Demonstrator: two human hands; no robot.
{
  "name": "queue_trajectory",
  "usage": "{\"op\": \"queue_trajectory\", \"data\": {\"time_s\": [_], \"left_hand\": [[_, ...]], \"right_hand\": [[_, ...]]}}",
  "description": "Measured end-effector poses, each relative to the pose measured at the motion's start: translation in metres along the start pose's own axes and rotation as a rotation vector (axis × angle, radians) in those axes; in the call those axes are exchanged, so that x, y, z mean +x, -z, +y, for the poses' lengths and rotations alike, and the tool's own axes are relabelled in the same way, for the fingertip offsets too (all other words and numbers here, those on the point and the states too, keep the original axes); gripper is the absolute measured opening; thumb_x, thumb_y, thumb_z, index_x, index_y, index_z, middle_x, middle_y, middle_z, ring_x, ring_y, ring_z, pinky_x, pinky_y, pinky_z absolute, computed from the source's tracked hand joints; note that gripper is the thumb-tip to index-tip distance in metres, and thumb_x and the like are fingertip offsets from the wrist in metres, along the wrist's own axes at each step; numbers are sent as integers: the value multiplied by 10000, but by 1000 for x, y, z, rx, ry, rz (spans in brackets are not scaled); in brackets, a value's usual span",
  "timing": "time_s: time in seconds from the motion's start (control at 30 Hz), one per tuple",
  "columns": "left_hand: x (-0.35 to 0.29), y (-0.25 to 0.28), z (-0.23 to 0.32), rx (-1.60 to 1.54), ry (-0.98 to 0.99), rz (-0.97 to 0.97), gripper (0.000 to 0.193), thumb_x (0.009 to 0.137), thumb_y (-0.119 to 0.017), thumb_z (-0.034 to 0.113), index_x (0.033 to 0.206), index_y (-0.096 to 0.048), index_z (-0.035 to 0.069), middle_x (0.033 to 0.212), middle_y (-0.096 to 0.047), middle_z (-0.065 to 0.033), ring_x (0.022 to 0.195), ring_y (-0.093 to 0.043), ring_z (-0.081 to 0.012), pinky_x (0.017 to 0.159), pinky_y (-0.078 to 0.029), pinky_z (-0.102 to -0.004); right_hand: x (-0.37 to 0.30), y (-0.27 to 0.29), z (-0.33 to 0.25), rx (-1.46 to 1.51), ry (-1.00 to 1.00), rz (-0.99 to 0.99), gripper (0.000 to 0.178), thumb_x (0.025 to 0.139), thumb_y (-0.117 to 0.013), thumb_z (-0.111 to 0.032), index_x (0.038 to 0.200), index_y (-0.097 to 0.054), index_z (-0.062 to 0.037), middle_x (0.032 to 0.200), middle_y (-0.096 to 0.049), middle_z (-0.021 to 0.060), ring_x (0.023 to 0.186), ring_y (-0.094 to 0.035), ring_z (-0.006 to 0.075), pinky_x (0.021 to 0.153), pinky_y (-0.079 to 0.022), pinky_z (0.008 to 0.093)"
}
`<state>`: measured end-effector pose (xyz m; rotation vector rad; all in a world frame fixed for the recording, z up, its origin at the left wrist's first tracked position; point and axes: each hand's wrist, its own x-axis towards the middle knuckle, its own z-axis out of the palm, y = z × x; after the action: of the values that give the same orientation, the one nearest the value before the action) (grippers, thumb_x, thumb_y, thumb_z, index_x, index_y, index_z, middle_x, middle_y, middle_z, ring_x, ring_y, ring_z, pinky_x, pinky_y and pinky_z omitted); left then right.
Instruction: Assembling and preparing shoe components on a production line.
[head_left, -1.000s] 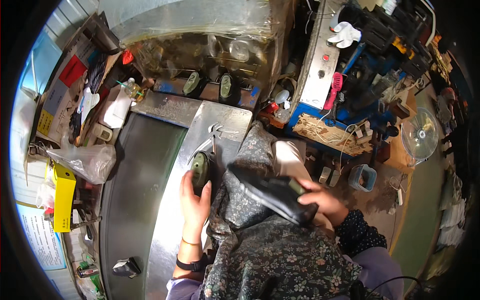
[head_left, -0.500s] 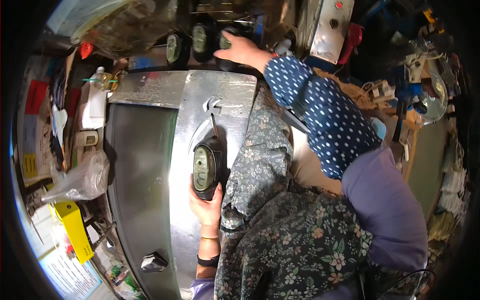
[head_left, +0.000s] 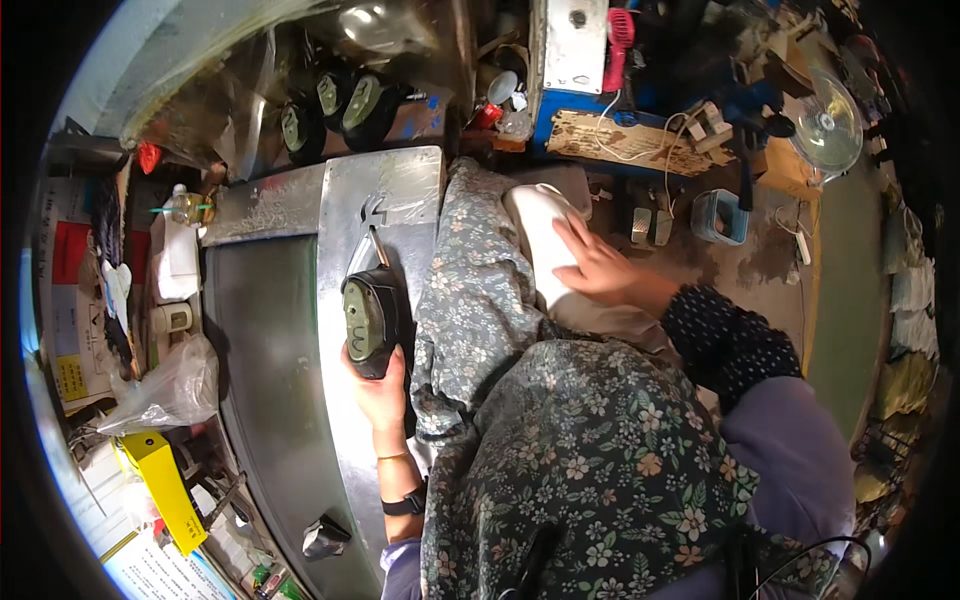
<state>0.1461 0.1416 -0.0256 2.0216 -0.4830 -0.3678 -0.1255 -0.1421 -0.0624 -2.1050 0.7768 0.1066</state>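
My left hand (head_left: 378, 393) is wrapped round the near end of a black shoe upper on a green last (head_left: 360, 325), which rests bottom up on the shiny metal plate (head_left: 400, 185). A slim metal tool (head_left: 377, 243) shows at the far end of the shoe; its exact kind I cannot make out. Over the pale trouser leg (head_left: 535, 225) on my right, my right hand (head_left: 598, 265) lies with fingers spread and holds nothing. Beyond the plate's far edge stand several similar black shoes with green bottoms (head_left: 366, 105).
A dark grey panel (head_left: 265, 350) lies left of the metal plate, with a small black and white scrap (head_left: 325, 538) on it. Along the left side are a clear plastic bag (head_left: 175, 390) and a yellow box (head_left: 165, 490). A blue bin (head_left: 720, 215) stands at the right.
My right hand has left the row of shoes at the back and come down to my lap. The view has swung right. My left hand keeps its hold on the shoe.
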Motion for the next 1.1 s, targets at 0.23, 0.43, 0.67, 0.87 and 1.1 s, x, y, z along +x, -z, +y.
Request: {"op": "queue_trajectory", "data": {"time_s": [0.23, 0.43, 0.67, 0.87, 1.1], "left_hand": [[8, 35, 41, -553, 357, -165, 475, 848, -705, 273, 1205, -545, 5, 1008, -666, -140, 877, -663, -224, 782, -548, -351], [-34, -21, 133, -1230, 386, -353, 588, 924, -560, 493, 1314, -522, 54, 1209, -624, -103, 1054, -622, -255, 932, -501, -409], [-59, -60, 138, -537, -247, -834, 518, 888, -683, 122, 1362, -499, 24, 1303, -595, -112, 1219, -550, -215, 1056, -400, -358], [-81, -59, 59, 142, -219, -768, 336, 865, -699, 137, 1168, -636, 8, 1071, -696, -168, 997, -684, -249, 863, -527, -320], [-77, -70, 41, 112, -281, -693, 328, 868, -693, 184, 1162, -647, 44, 1016, -712, -147, 942, -701, -271, 810, -543, -329]], "right_hand": [[-79, 17, -14, -315, 243, 95, 607, 971, -552, -311, 1464, -327, -38, 1491, -306, 281, 1335, -396, 413, 1092, -349, 460], [-30, 7, -136, 594, 572, -135, 924, 879, -717, -346, 1544, -121, -107, 1563, -199, 221, 1376, -358, 285, 1086, -378, 390], [-72, 116, -121, 1430, 346, 14, 847, 785, -637, -26, 1526, -257, -177, 1151, -593, 153, 877, -651, 209, 745, -550, 322], [-107, 261, -41, 522, 372, 826, 922, 597, -778, 8, 1446, -423, -55, 1340, -496, 79, 1187, -520, 189, 1017, -398, 316], [-92, 396, 29, -390, -122, 1228, 834, 594, -785, -212, 1385, -535, -296, 1521, -281, 295, 1256, -519, 397, 984, -456, 362]]}}
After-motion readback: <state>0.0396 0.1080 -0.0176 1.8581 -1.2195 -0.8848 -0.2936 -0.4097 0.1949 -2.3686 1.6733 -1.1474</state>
